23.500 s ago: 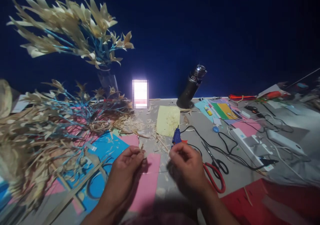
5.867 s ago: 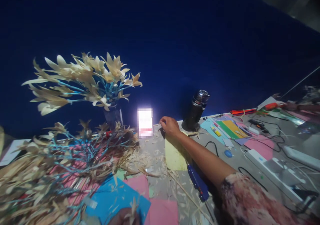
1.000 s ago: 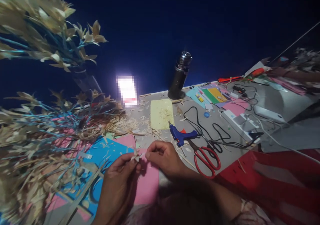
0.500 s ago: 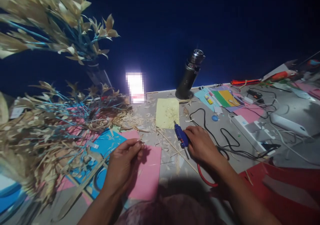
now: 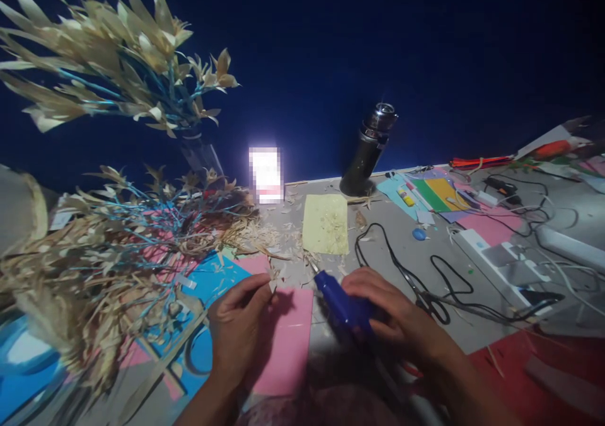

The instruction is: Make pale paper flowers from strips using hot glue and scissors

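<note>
My right hand (image 5: 387, 303) is wrapped round a blue hot glue gun (image 5: 338, 297), its metal nozzle pointing up and left toward the littered middle of the table. My left hand (image 5: 243, 309) pinches a small pale piece of dried husk (image 5: 273, 282) between thumb and fingertips, over a pink sheet (image 5: 283, 356). Just beyond the nozzle lies a yellow sheet (image 5: 326, 224) sprinkled with bits of glue or shavings. The glue gun's grip is partly hidden by my fingers and blurred.
Dried leaf flowers on blue stems (image 5: 165, 218) crowd the left; more stand in a clear vase (image 5: 203, 158). A dark flask (image 5: 366, 155) stands near the wall beside a bright screen (image 5: 265, 174). Black cable (image 5: 397, 262), a power strip (image 5: 491, 265) and coloured papers (image 5: 435, 193) lie right.
My right hand has lifted the glue gun off the table and brought it nearer to me, nozzle tilting left. The left hand keeps its pinch. The whole view has shifted slightly.
</note>
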`<action>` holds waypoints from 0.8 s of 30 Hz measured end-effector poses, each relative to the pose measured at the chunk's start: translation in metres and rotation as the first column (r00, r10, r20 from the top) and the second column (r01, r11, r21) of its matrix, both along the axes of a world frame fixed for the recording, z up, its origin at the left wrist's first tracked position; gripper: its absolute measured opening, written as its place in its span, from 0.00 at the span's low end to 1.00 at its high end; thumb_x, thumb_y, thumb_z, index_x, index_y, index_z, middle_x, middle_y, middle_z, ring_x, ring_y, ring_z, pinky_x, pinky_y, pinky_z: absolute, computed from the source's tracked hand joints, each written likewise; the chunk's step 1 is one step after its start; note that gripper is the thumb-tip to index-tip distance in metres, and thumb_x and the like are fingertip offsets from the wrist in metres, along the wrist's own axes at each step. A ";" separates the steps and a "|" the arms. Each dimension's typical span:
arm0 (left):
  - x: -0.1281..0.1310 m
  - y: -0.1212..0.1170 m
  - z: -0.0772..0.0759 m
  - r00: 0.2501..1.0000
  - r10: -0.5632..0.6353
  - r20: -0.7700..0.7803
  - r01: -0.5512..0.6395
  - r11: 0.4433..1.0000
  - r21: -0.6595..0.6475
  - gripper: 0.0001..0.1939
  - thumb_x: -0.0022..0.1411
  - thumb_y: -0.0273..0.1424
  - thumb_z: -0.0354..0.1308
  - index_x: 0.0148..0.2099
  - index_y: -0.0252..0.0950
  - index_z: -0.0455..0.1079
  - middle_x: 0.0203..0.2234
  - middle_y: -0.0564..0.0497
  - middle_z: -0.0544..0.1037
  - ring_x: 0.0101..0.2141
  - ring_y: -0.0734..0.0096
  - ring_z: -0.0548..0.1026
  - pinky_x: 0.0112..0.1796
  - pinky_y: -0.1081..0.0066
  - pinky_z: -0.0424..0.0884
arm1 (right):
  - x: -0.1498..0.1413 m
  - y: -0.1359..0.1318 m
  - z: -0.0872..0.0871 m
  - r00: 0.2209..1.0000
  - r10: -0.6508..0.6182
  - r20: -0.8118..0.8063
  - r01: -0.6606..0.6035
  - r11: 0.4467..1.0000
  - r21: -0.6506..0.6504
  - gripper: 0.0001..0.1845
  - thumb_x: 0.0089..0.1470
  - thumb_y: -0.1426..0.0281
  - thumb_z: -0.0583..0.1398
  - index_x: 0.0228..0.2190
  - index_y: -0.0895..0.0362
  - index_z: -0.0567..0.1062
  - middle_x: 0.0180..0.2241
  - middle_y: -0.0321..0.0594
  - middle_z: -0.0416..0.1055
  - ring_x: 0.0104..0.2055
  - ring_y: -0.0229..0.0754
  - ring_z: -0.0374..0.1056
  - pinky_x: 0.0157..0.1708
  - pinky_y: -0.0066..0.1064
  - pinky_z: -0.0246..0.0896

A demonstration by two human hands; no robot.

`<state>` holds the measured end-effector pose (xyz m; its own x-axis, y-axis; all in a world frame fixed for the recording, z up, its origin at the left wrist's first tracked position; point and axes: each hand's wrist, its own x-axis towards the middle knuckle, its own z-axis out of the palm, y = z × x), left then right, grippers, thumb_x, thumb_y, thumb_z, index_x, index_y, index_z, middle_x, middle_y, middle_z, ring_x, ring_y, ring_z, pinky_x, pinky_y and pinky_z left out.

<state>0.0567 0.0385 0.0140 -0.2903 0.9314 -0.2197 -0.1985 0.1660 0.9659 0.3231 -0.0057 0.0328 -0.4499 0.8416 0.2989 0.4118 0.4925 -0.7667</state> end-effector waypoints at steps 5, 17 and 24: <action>-0.001 -0.006 0.006 0.961 0.017 -0.276 0.050 0.971 0.234 0.02 0.50 0.31 0.71 0.30 0.43 0.83 0.29 0.50 0.84 0.31 0.64 0.81 0.36 0.71 0.77 | -0.019 0.007 -0.004 0.989 0.121 -0.087 -0.117 0.992 0.048 0.28 0.69 0.48 0.49 0.50 0.56 0.74 0.44 0.48 0.75 0.47 0.47 0.69 0.49 0.41 0.64; -0.004 -0.011 0.004 0.956 -0.042 -0.290 0.135 0.942 0.308 0.06 0.54 0.28 0.67 0.30 0.45 0.83 0.30 0.50 0.83 0.34 0.62 0.80 0.39 0.68 0.77 | -0.017 0.012 -0.009 0.990 0.139 -0.011 -0.138 0.986 0.099 0.33 0.70 0.47 0.45 0.49 0.60 0.75 0.43 0.52 0.76 0.46 0.47 0.70 0.47 0.40 0.66; -0.004 -0.011 0.004 0.962 -0.021 -0.273 0.104 0.951 0.292 0.04 0.52 0.29 0.69 0.29 0.44 0.83 0.29 0.49 0.83 0.33 0.59 0.80 0.39 0.66 0.77 | -0.017 0.011 -0.008 0.992 0.125 0.001 -0.125 0.990 0.071 0.34 0.69 0.46 0.44 0.48 0.59 0.76 0.42 0.51 0.77 0.45 0.47 0.71 0.46 0.40 0.66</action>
